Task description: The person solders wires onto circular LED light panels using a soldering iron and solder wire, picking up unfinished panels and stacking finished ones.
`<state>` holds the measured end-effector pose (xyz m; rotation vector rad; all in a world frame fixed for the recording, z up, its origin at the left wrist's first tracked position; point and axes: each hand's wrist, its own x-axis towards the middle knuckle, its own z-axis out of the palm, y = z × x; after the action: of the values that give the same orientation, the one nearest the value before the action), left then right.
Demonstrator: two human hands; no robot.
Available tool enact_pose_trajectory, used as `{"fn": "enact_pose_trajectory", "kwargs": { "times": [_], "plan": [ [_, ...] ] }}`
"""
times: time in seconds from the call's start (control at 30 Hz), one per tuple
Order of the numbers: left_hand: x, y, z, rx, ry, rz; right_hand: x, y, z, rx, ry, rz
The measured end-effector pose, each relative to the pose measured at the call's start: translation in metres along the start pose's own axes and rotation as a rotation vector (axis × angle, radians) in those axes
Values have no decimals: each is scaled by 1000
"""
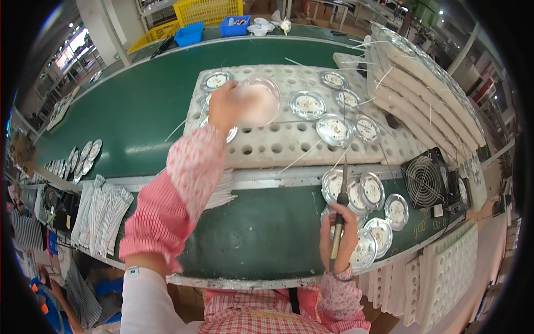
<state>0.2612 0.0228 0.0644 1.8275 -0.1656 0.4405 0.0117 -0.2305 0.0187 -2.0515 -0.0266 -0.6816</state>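
My left hand (225, 108) is closed on a blurred round disc (257, 103) over a foam tray (261, 150) with rows of holes. Several silver round plates with white centres and thin wires, like this plate (306, 104), rest on the tray. My right hand (339, 239) grips a soldering iron (342, 197) upright near the bench's front, its tip at the tray's front edge. Beside it lie several more silver plates (371, 190) on the green lower worktop (261, 234).
Bundles of white wires (97, 217) lie left, near silver plates (89, 158) on the green belt (122, 117). A fan (423, 181) stands right, below stacked foam trays (423, 100). Yellow crates (206, 10) and blue bins (189, 33) sit behind. More foam trays (450, 278) stand at lower right.
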Motion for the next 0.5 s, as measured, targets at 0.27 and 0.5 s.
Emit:
{"fn": "enact_pose_trajectory", "kwargs": {
  "times": [0.27,0.5],
  "plan": [
    [154,-103,19,508,164,-164,-5,15,-10,-95,-5,5],
    [138,-94,24,1210,-23,-293,8,24,-23,-246,67,-87]
  ]
}}
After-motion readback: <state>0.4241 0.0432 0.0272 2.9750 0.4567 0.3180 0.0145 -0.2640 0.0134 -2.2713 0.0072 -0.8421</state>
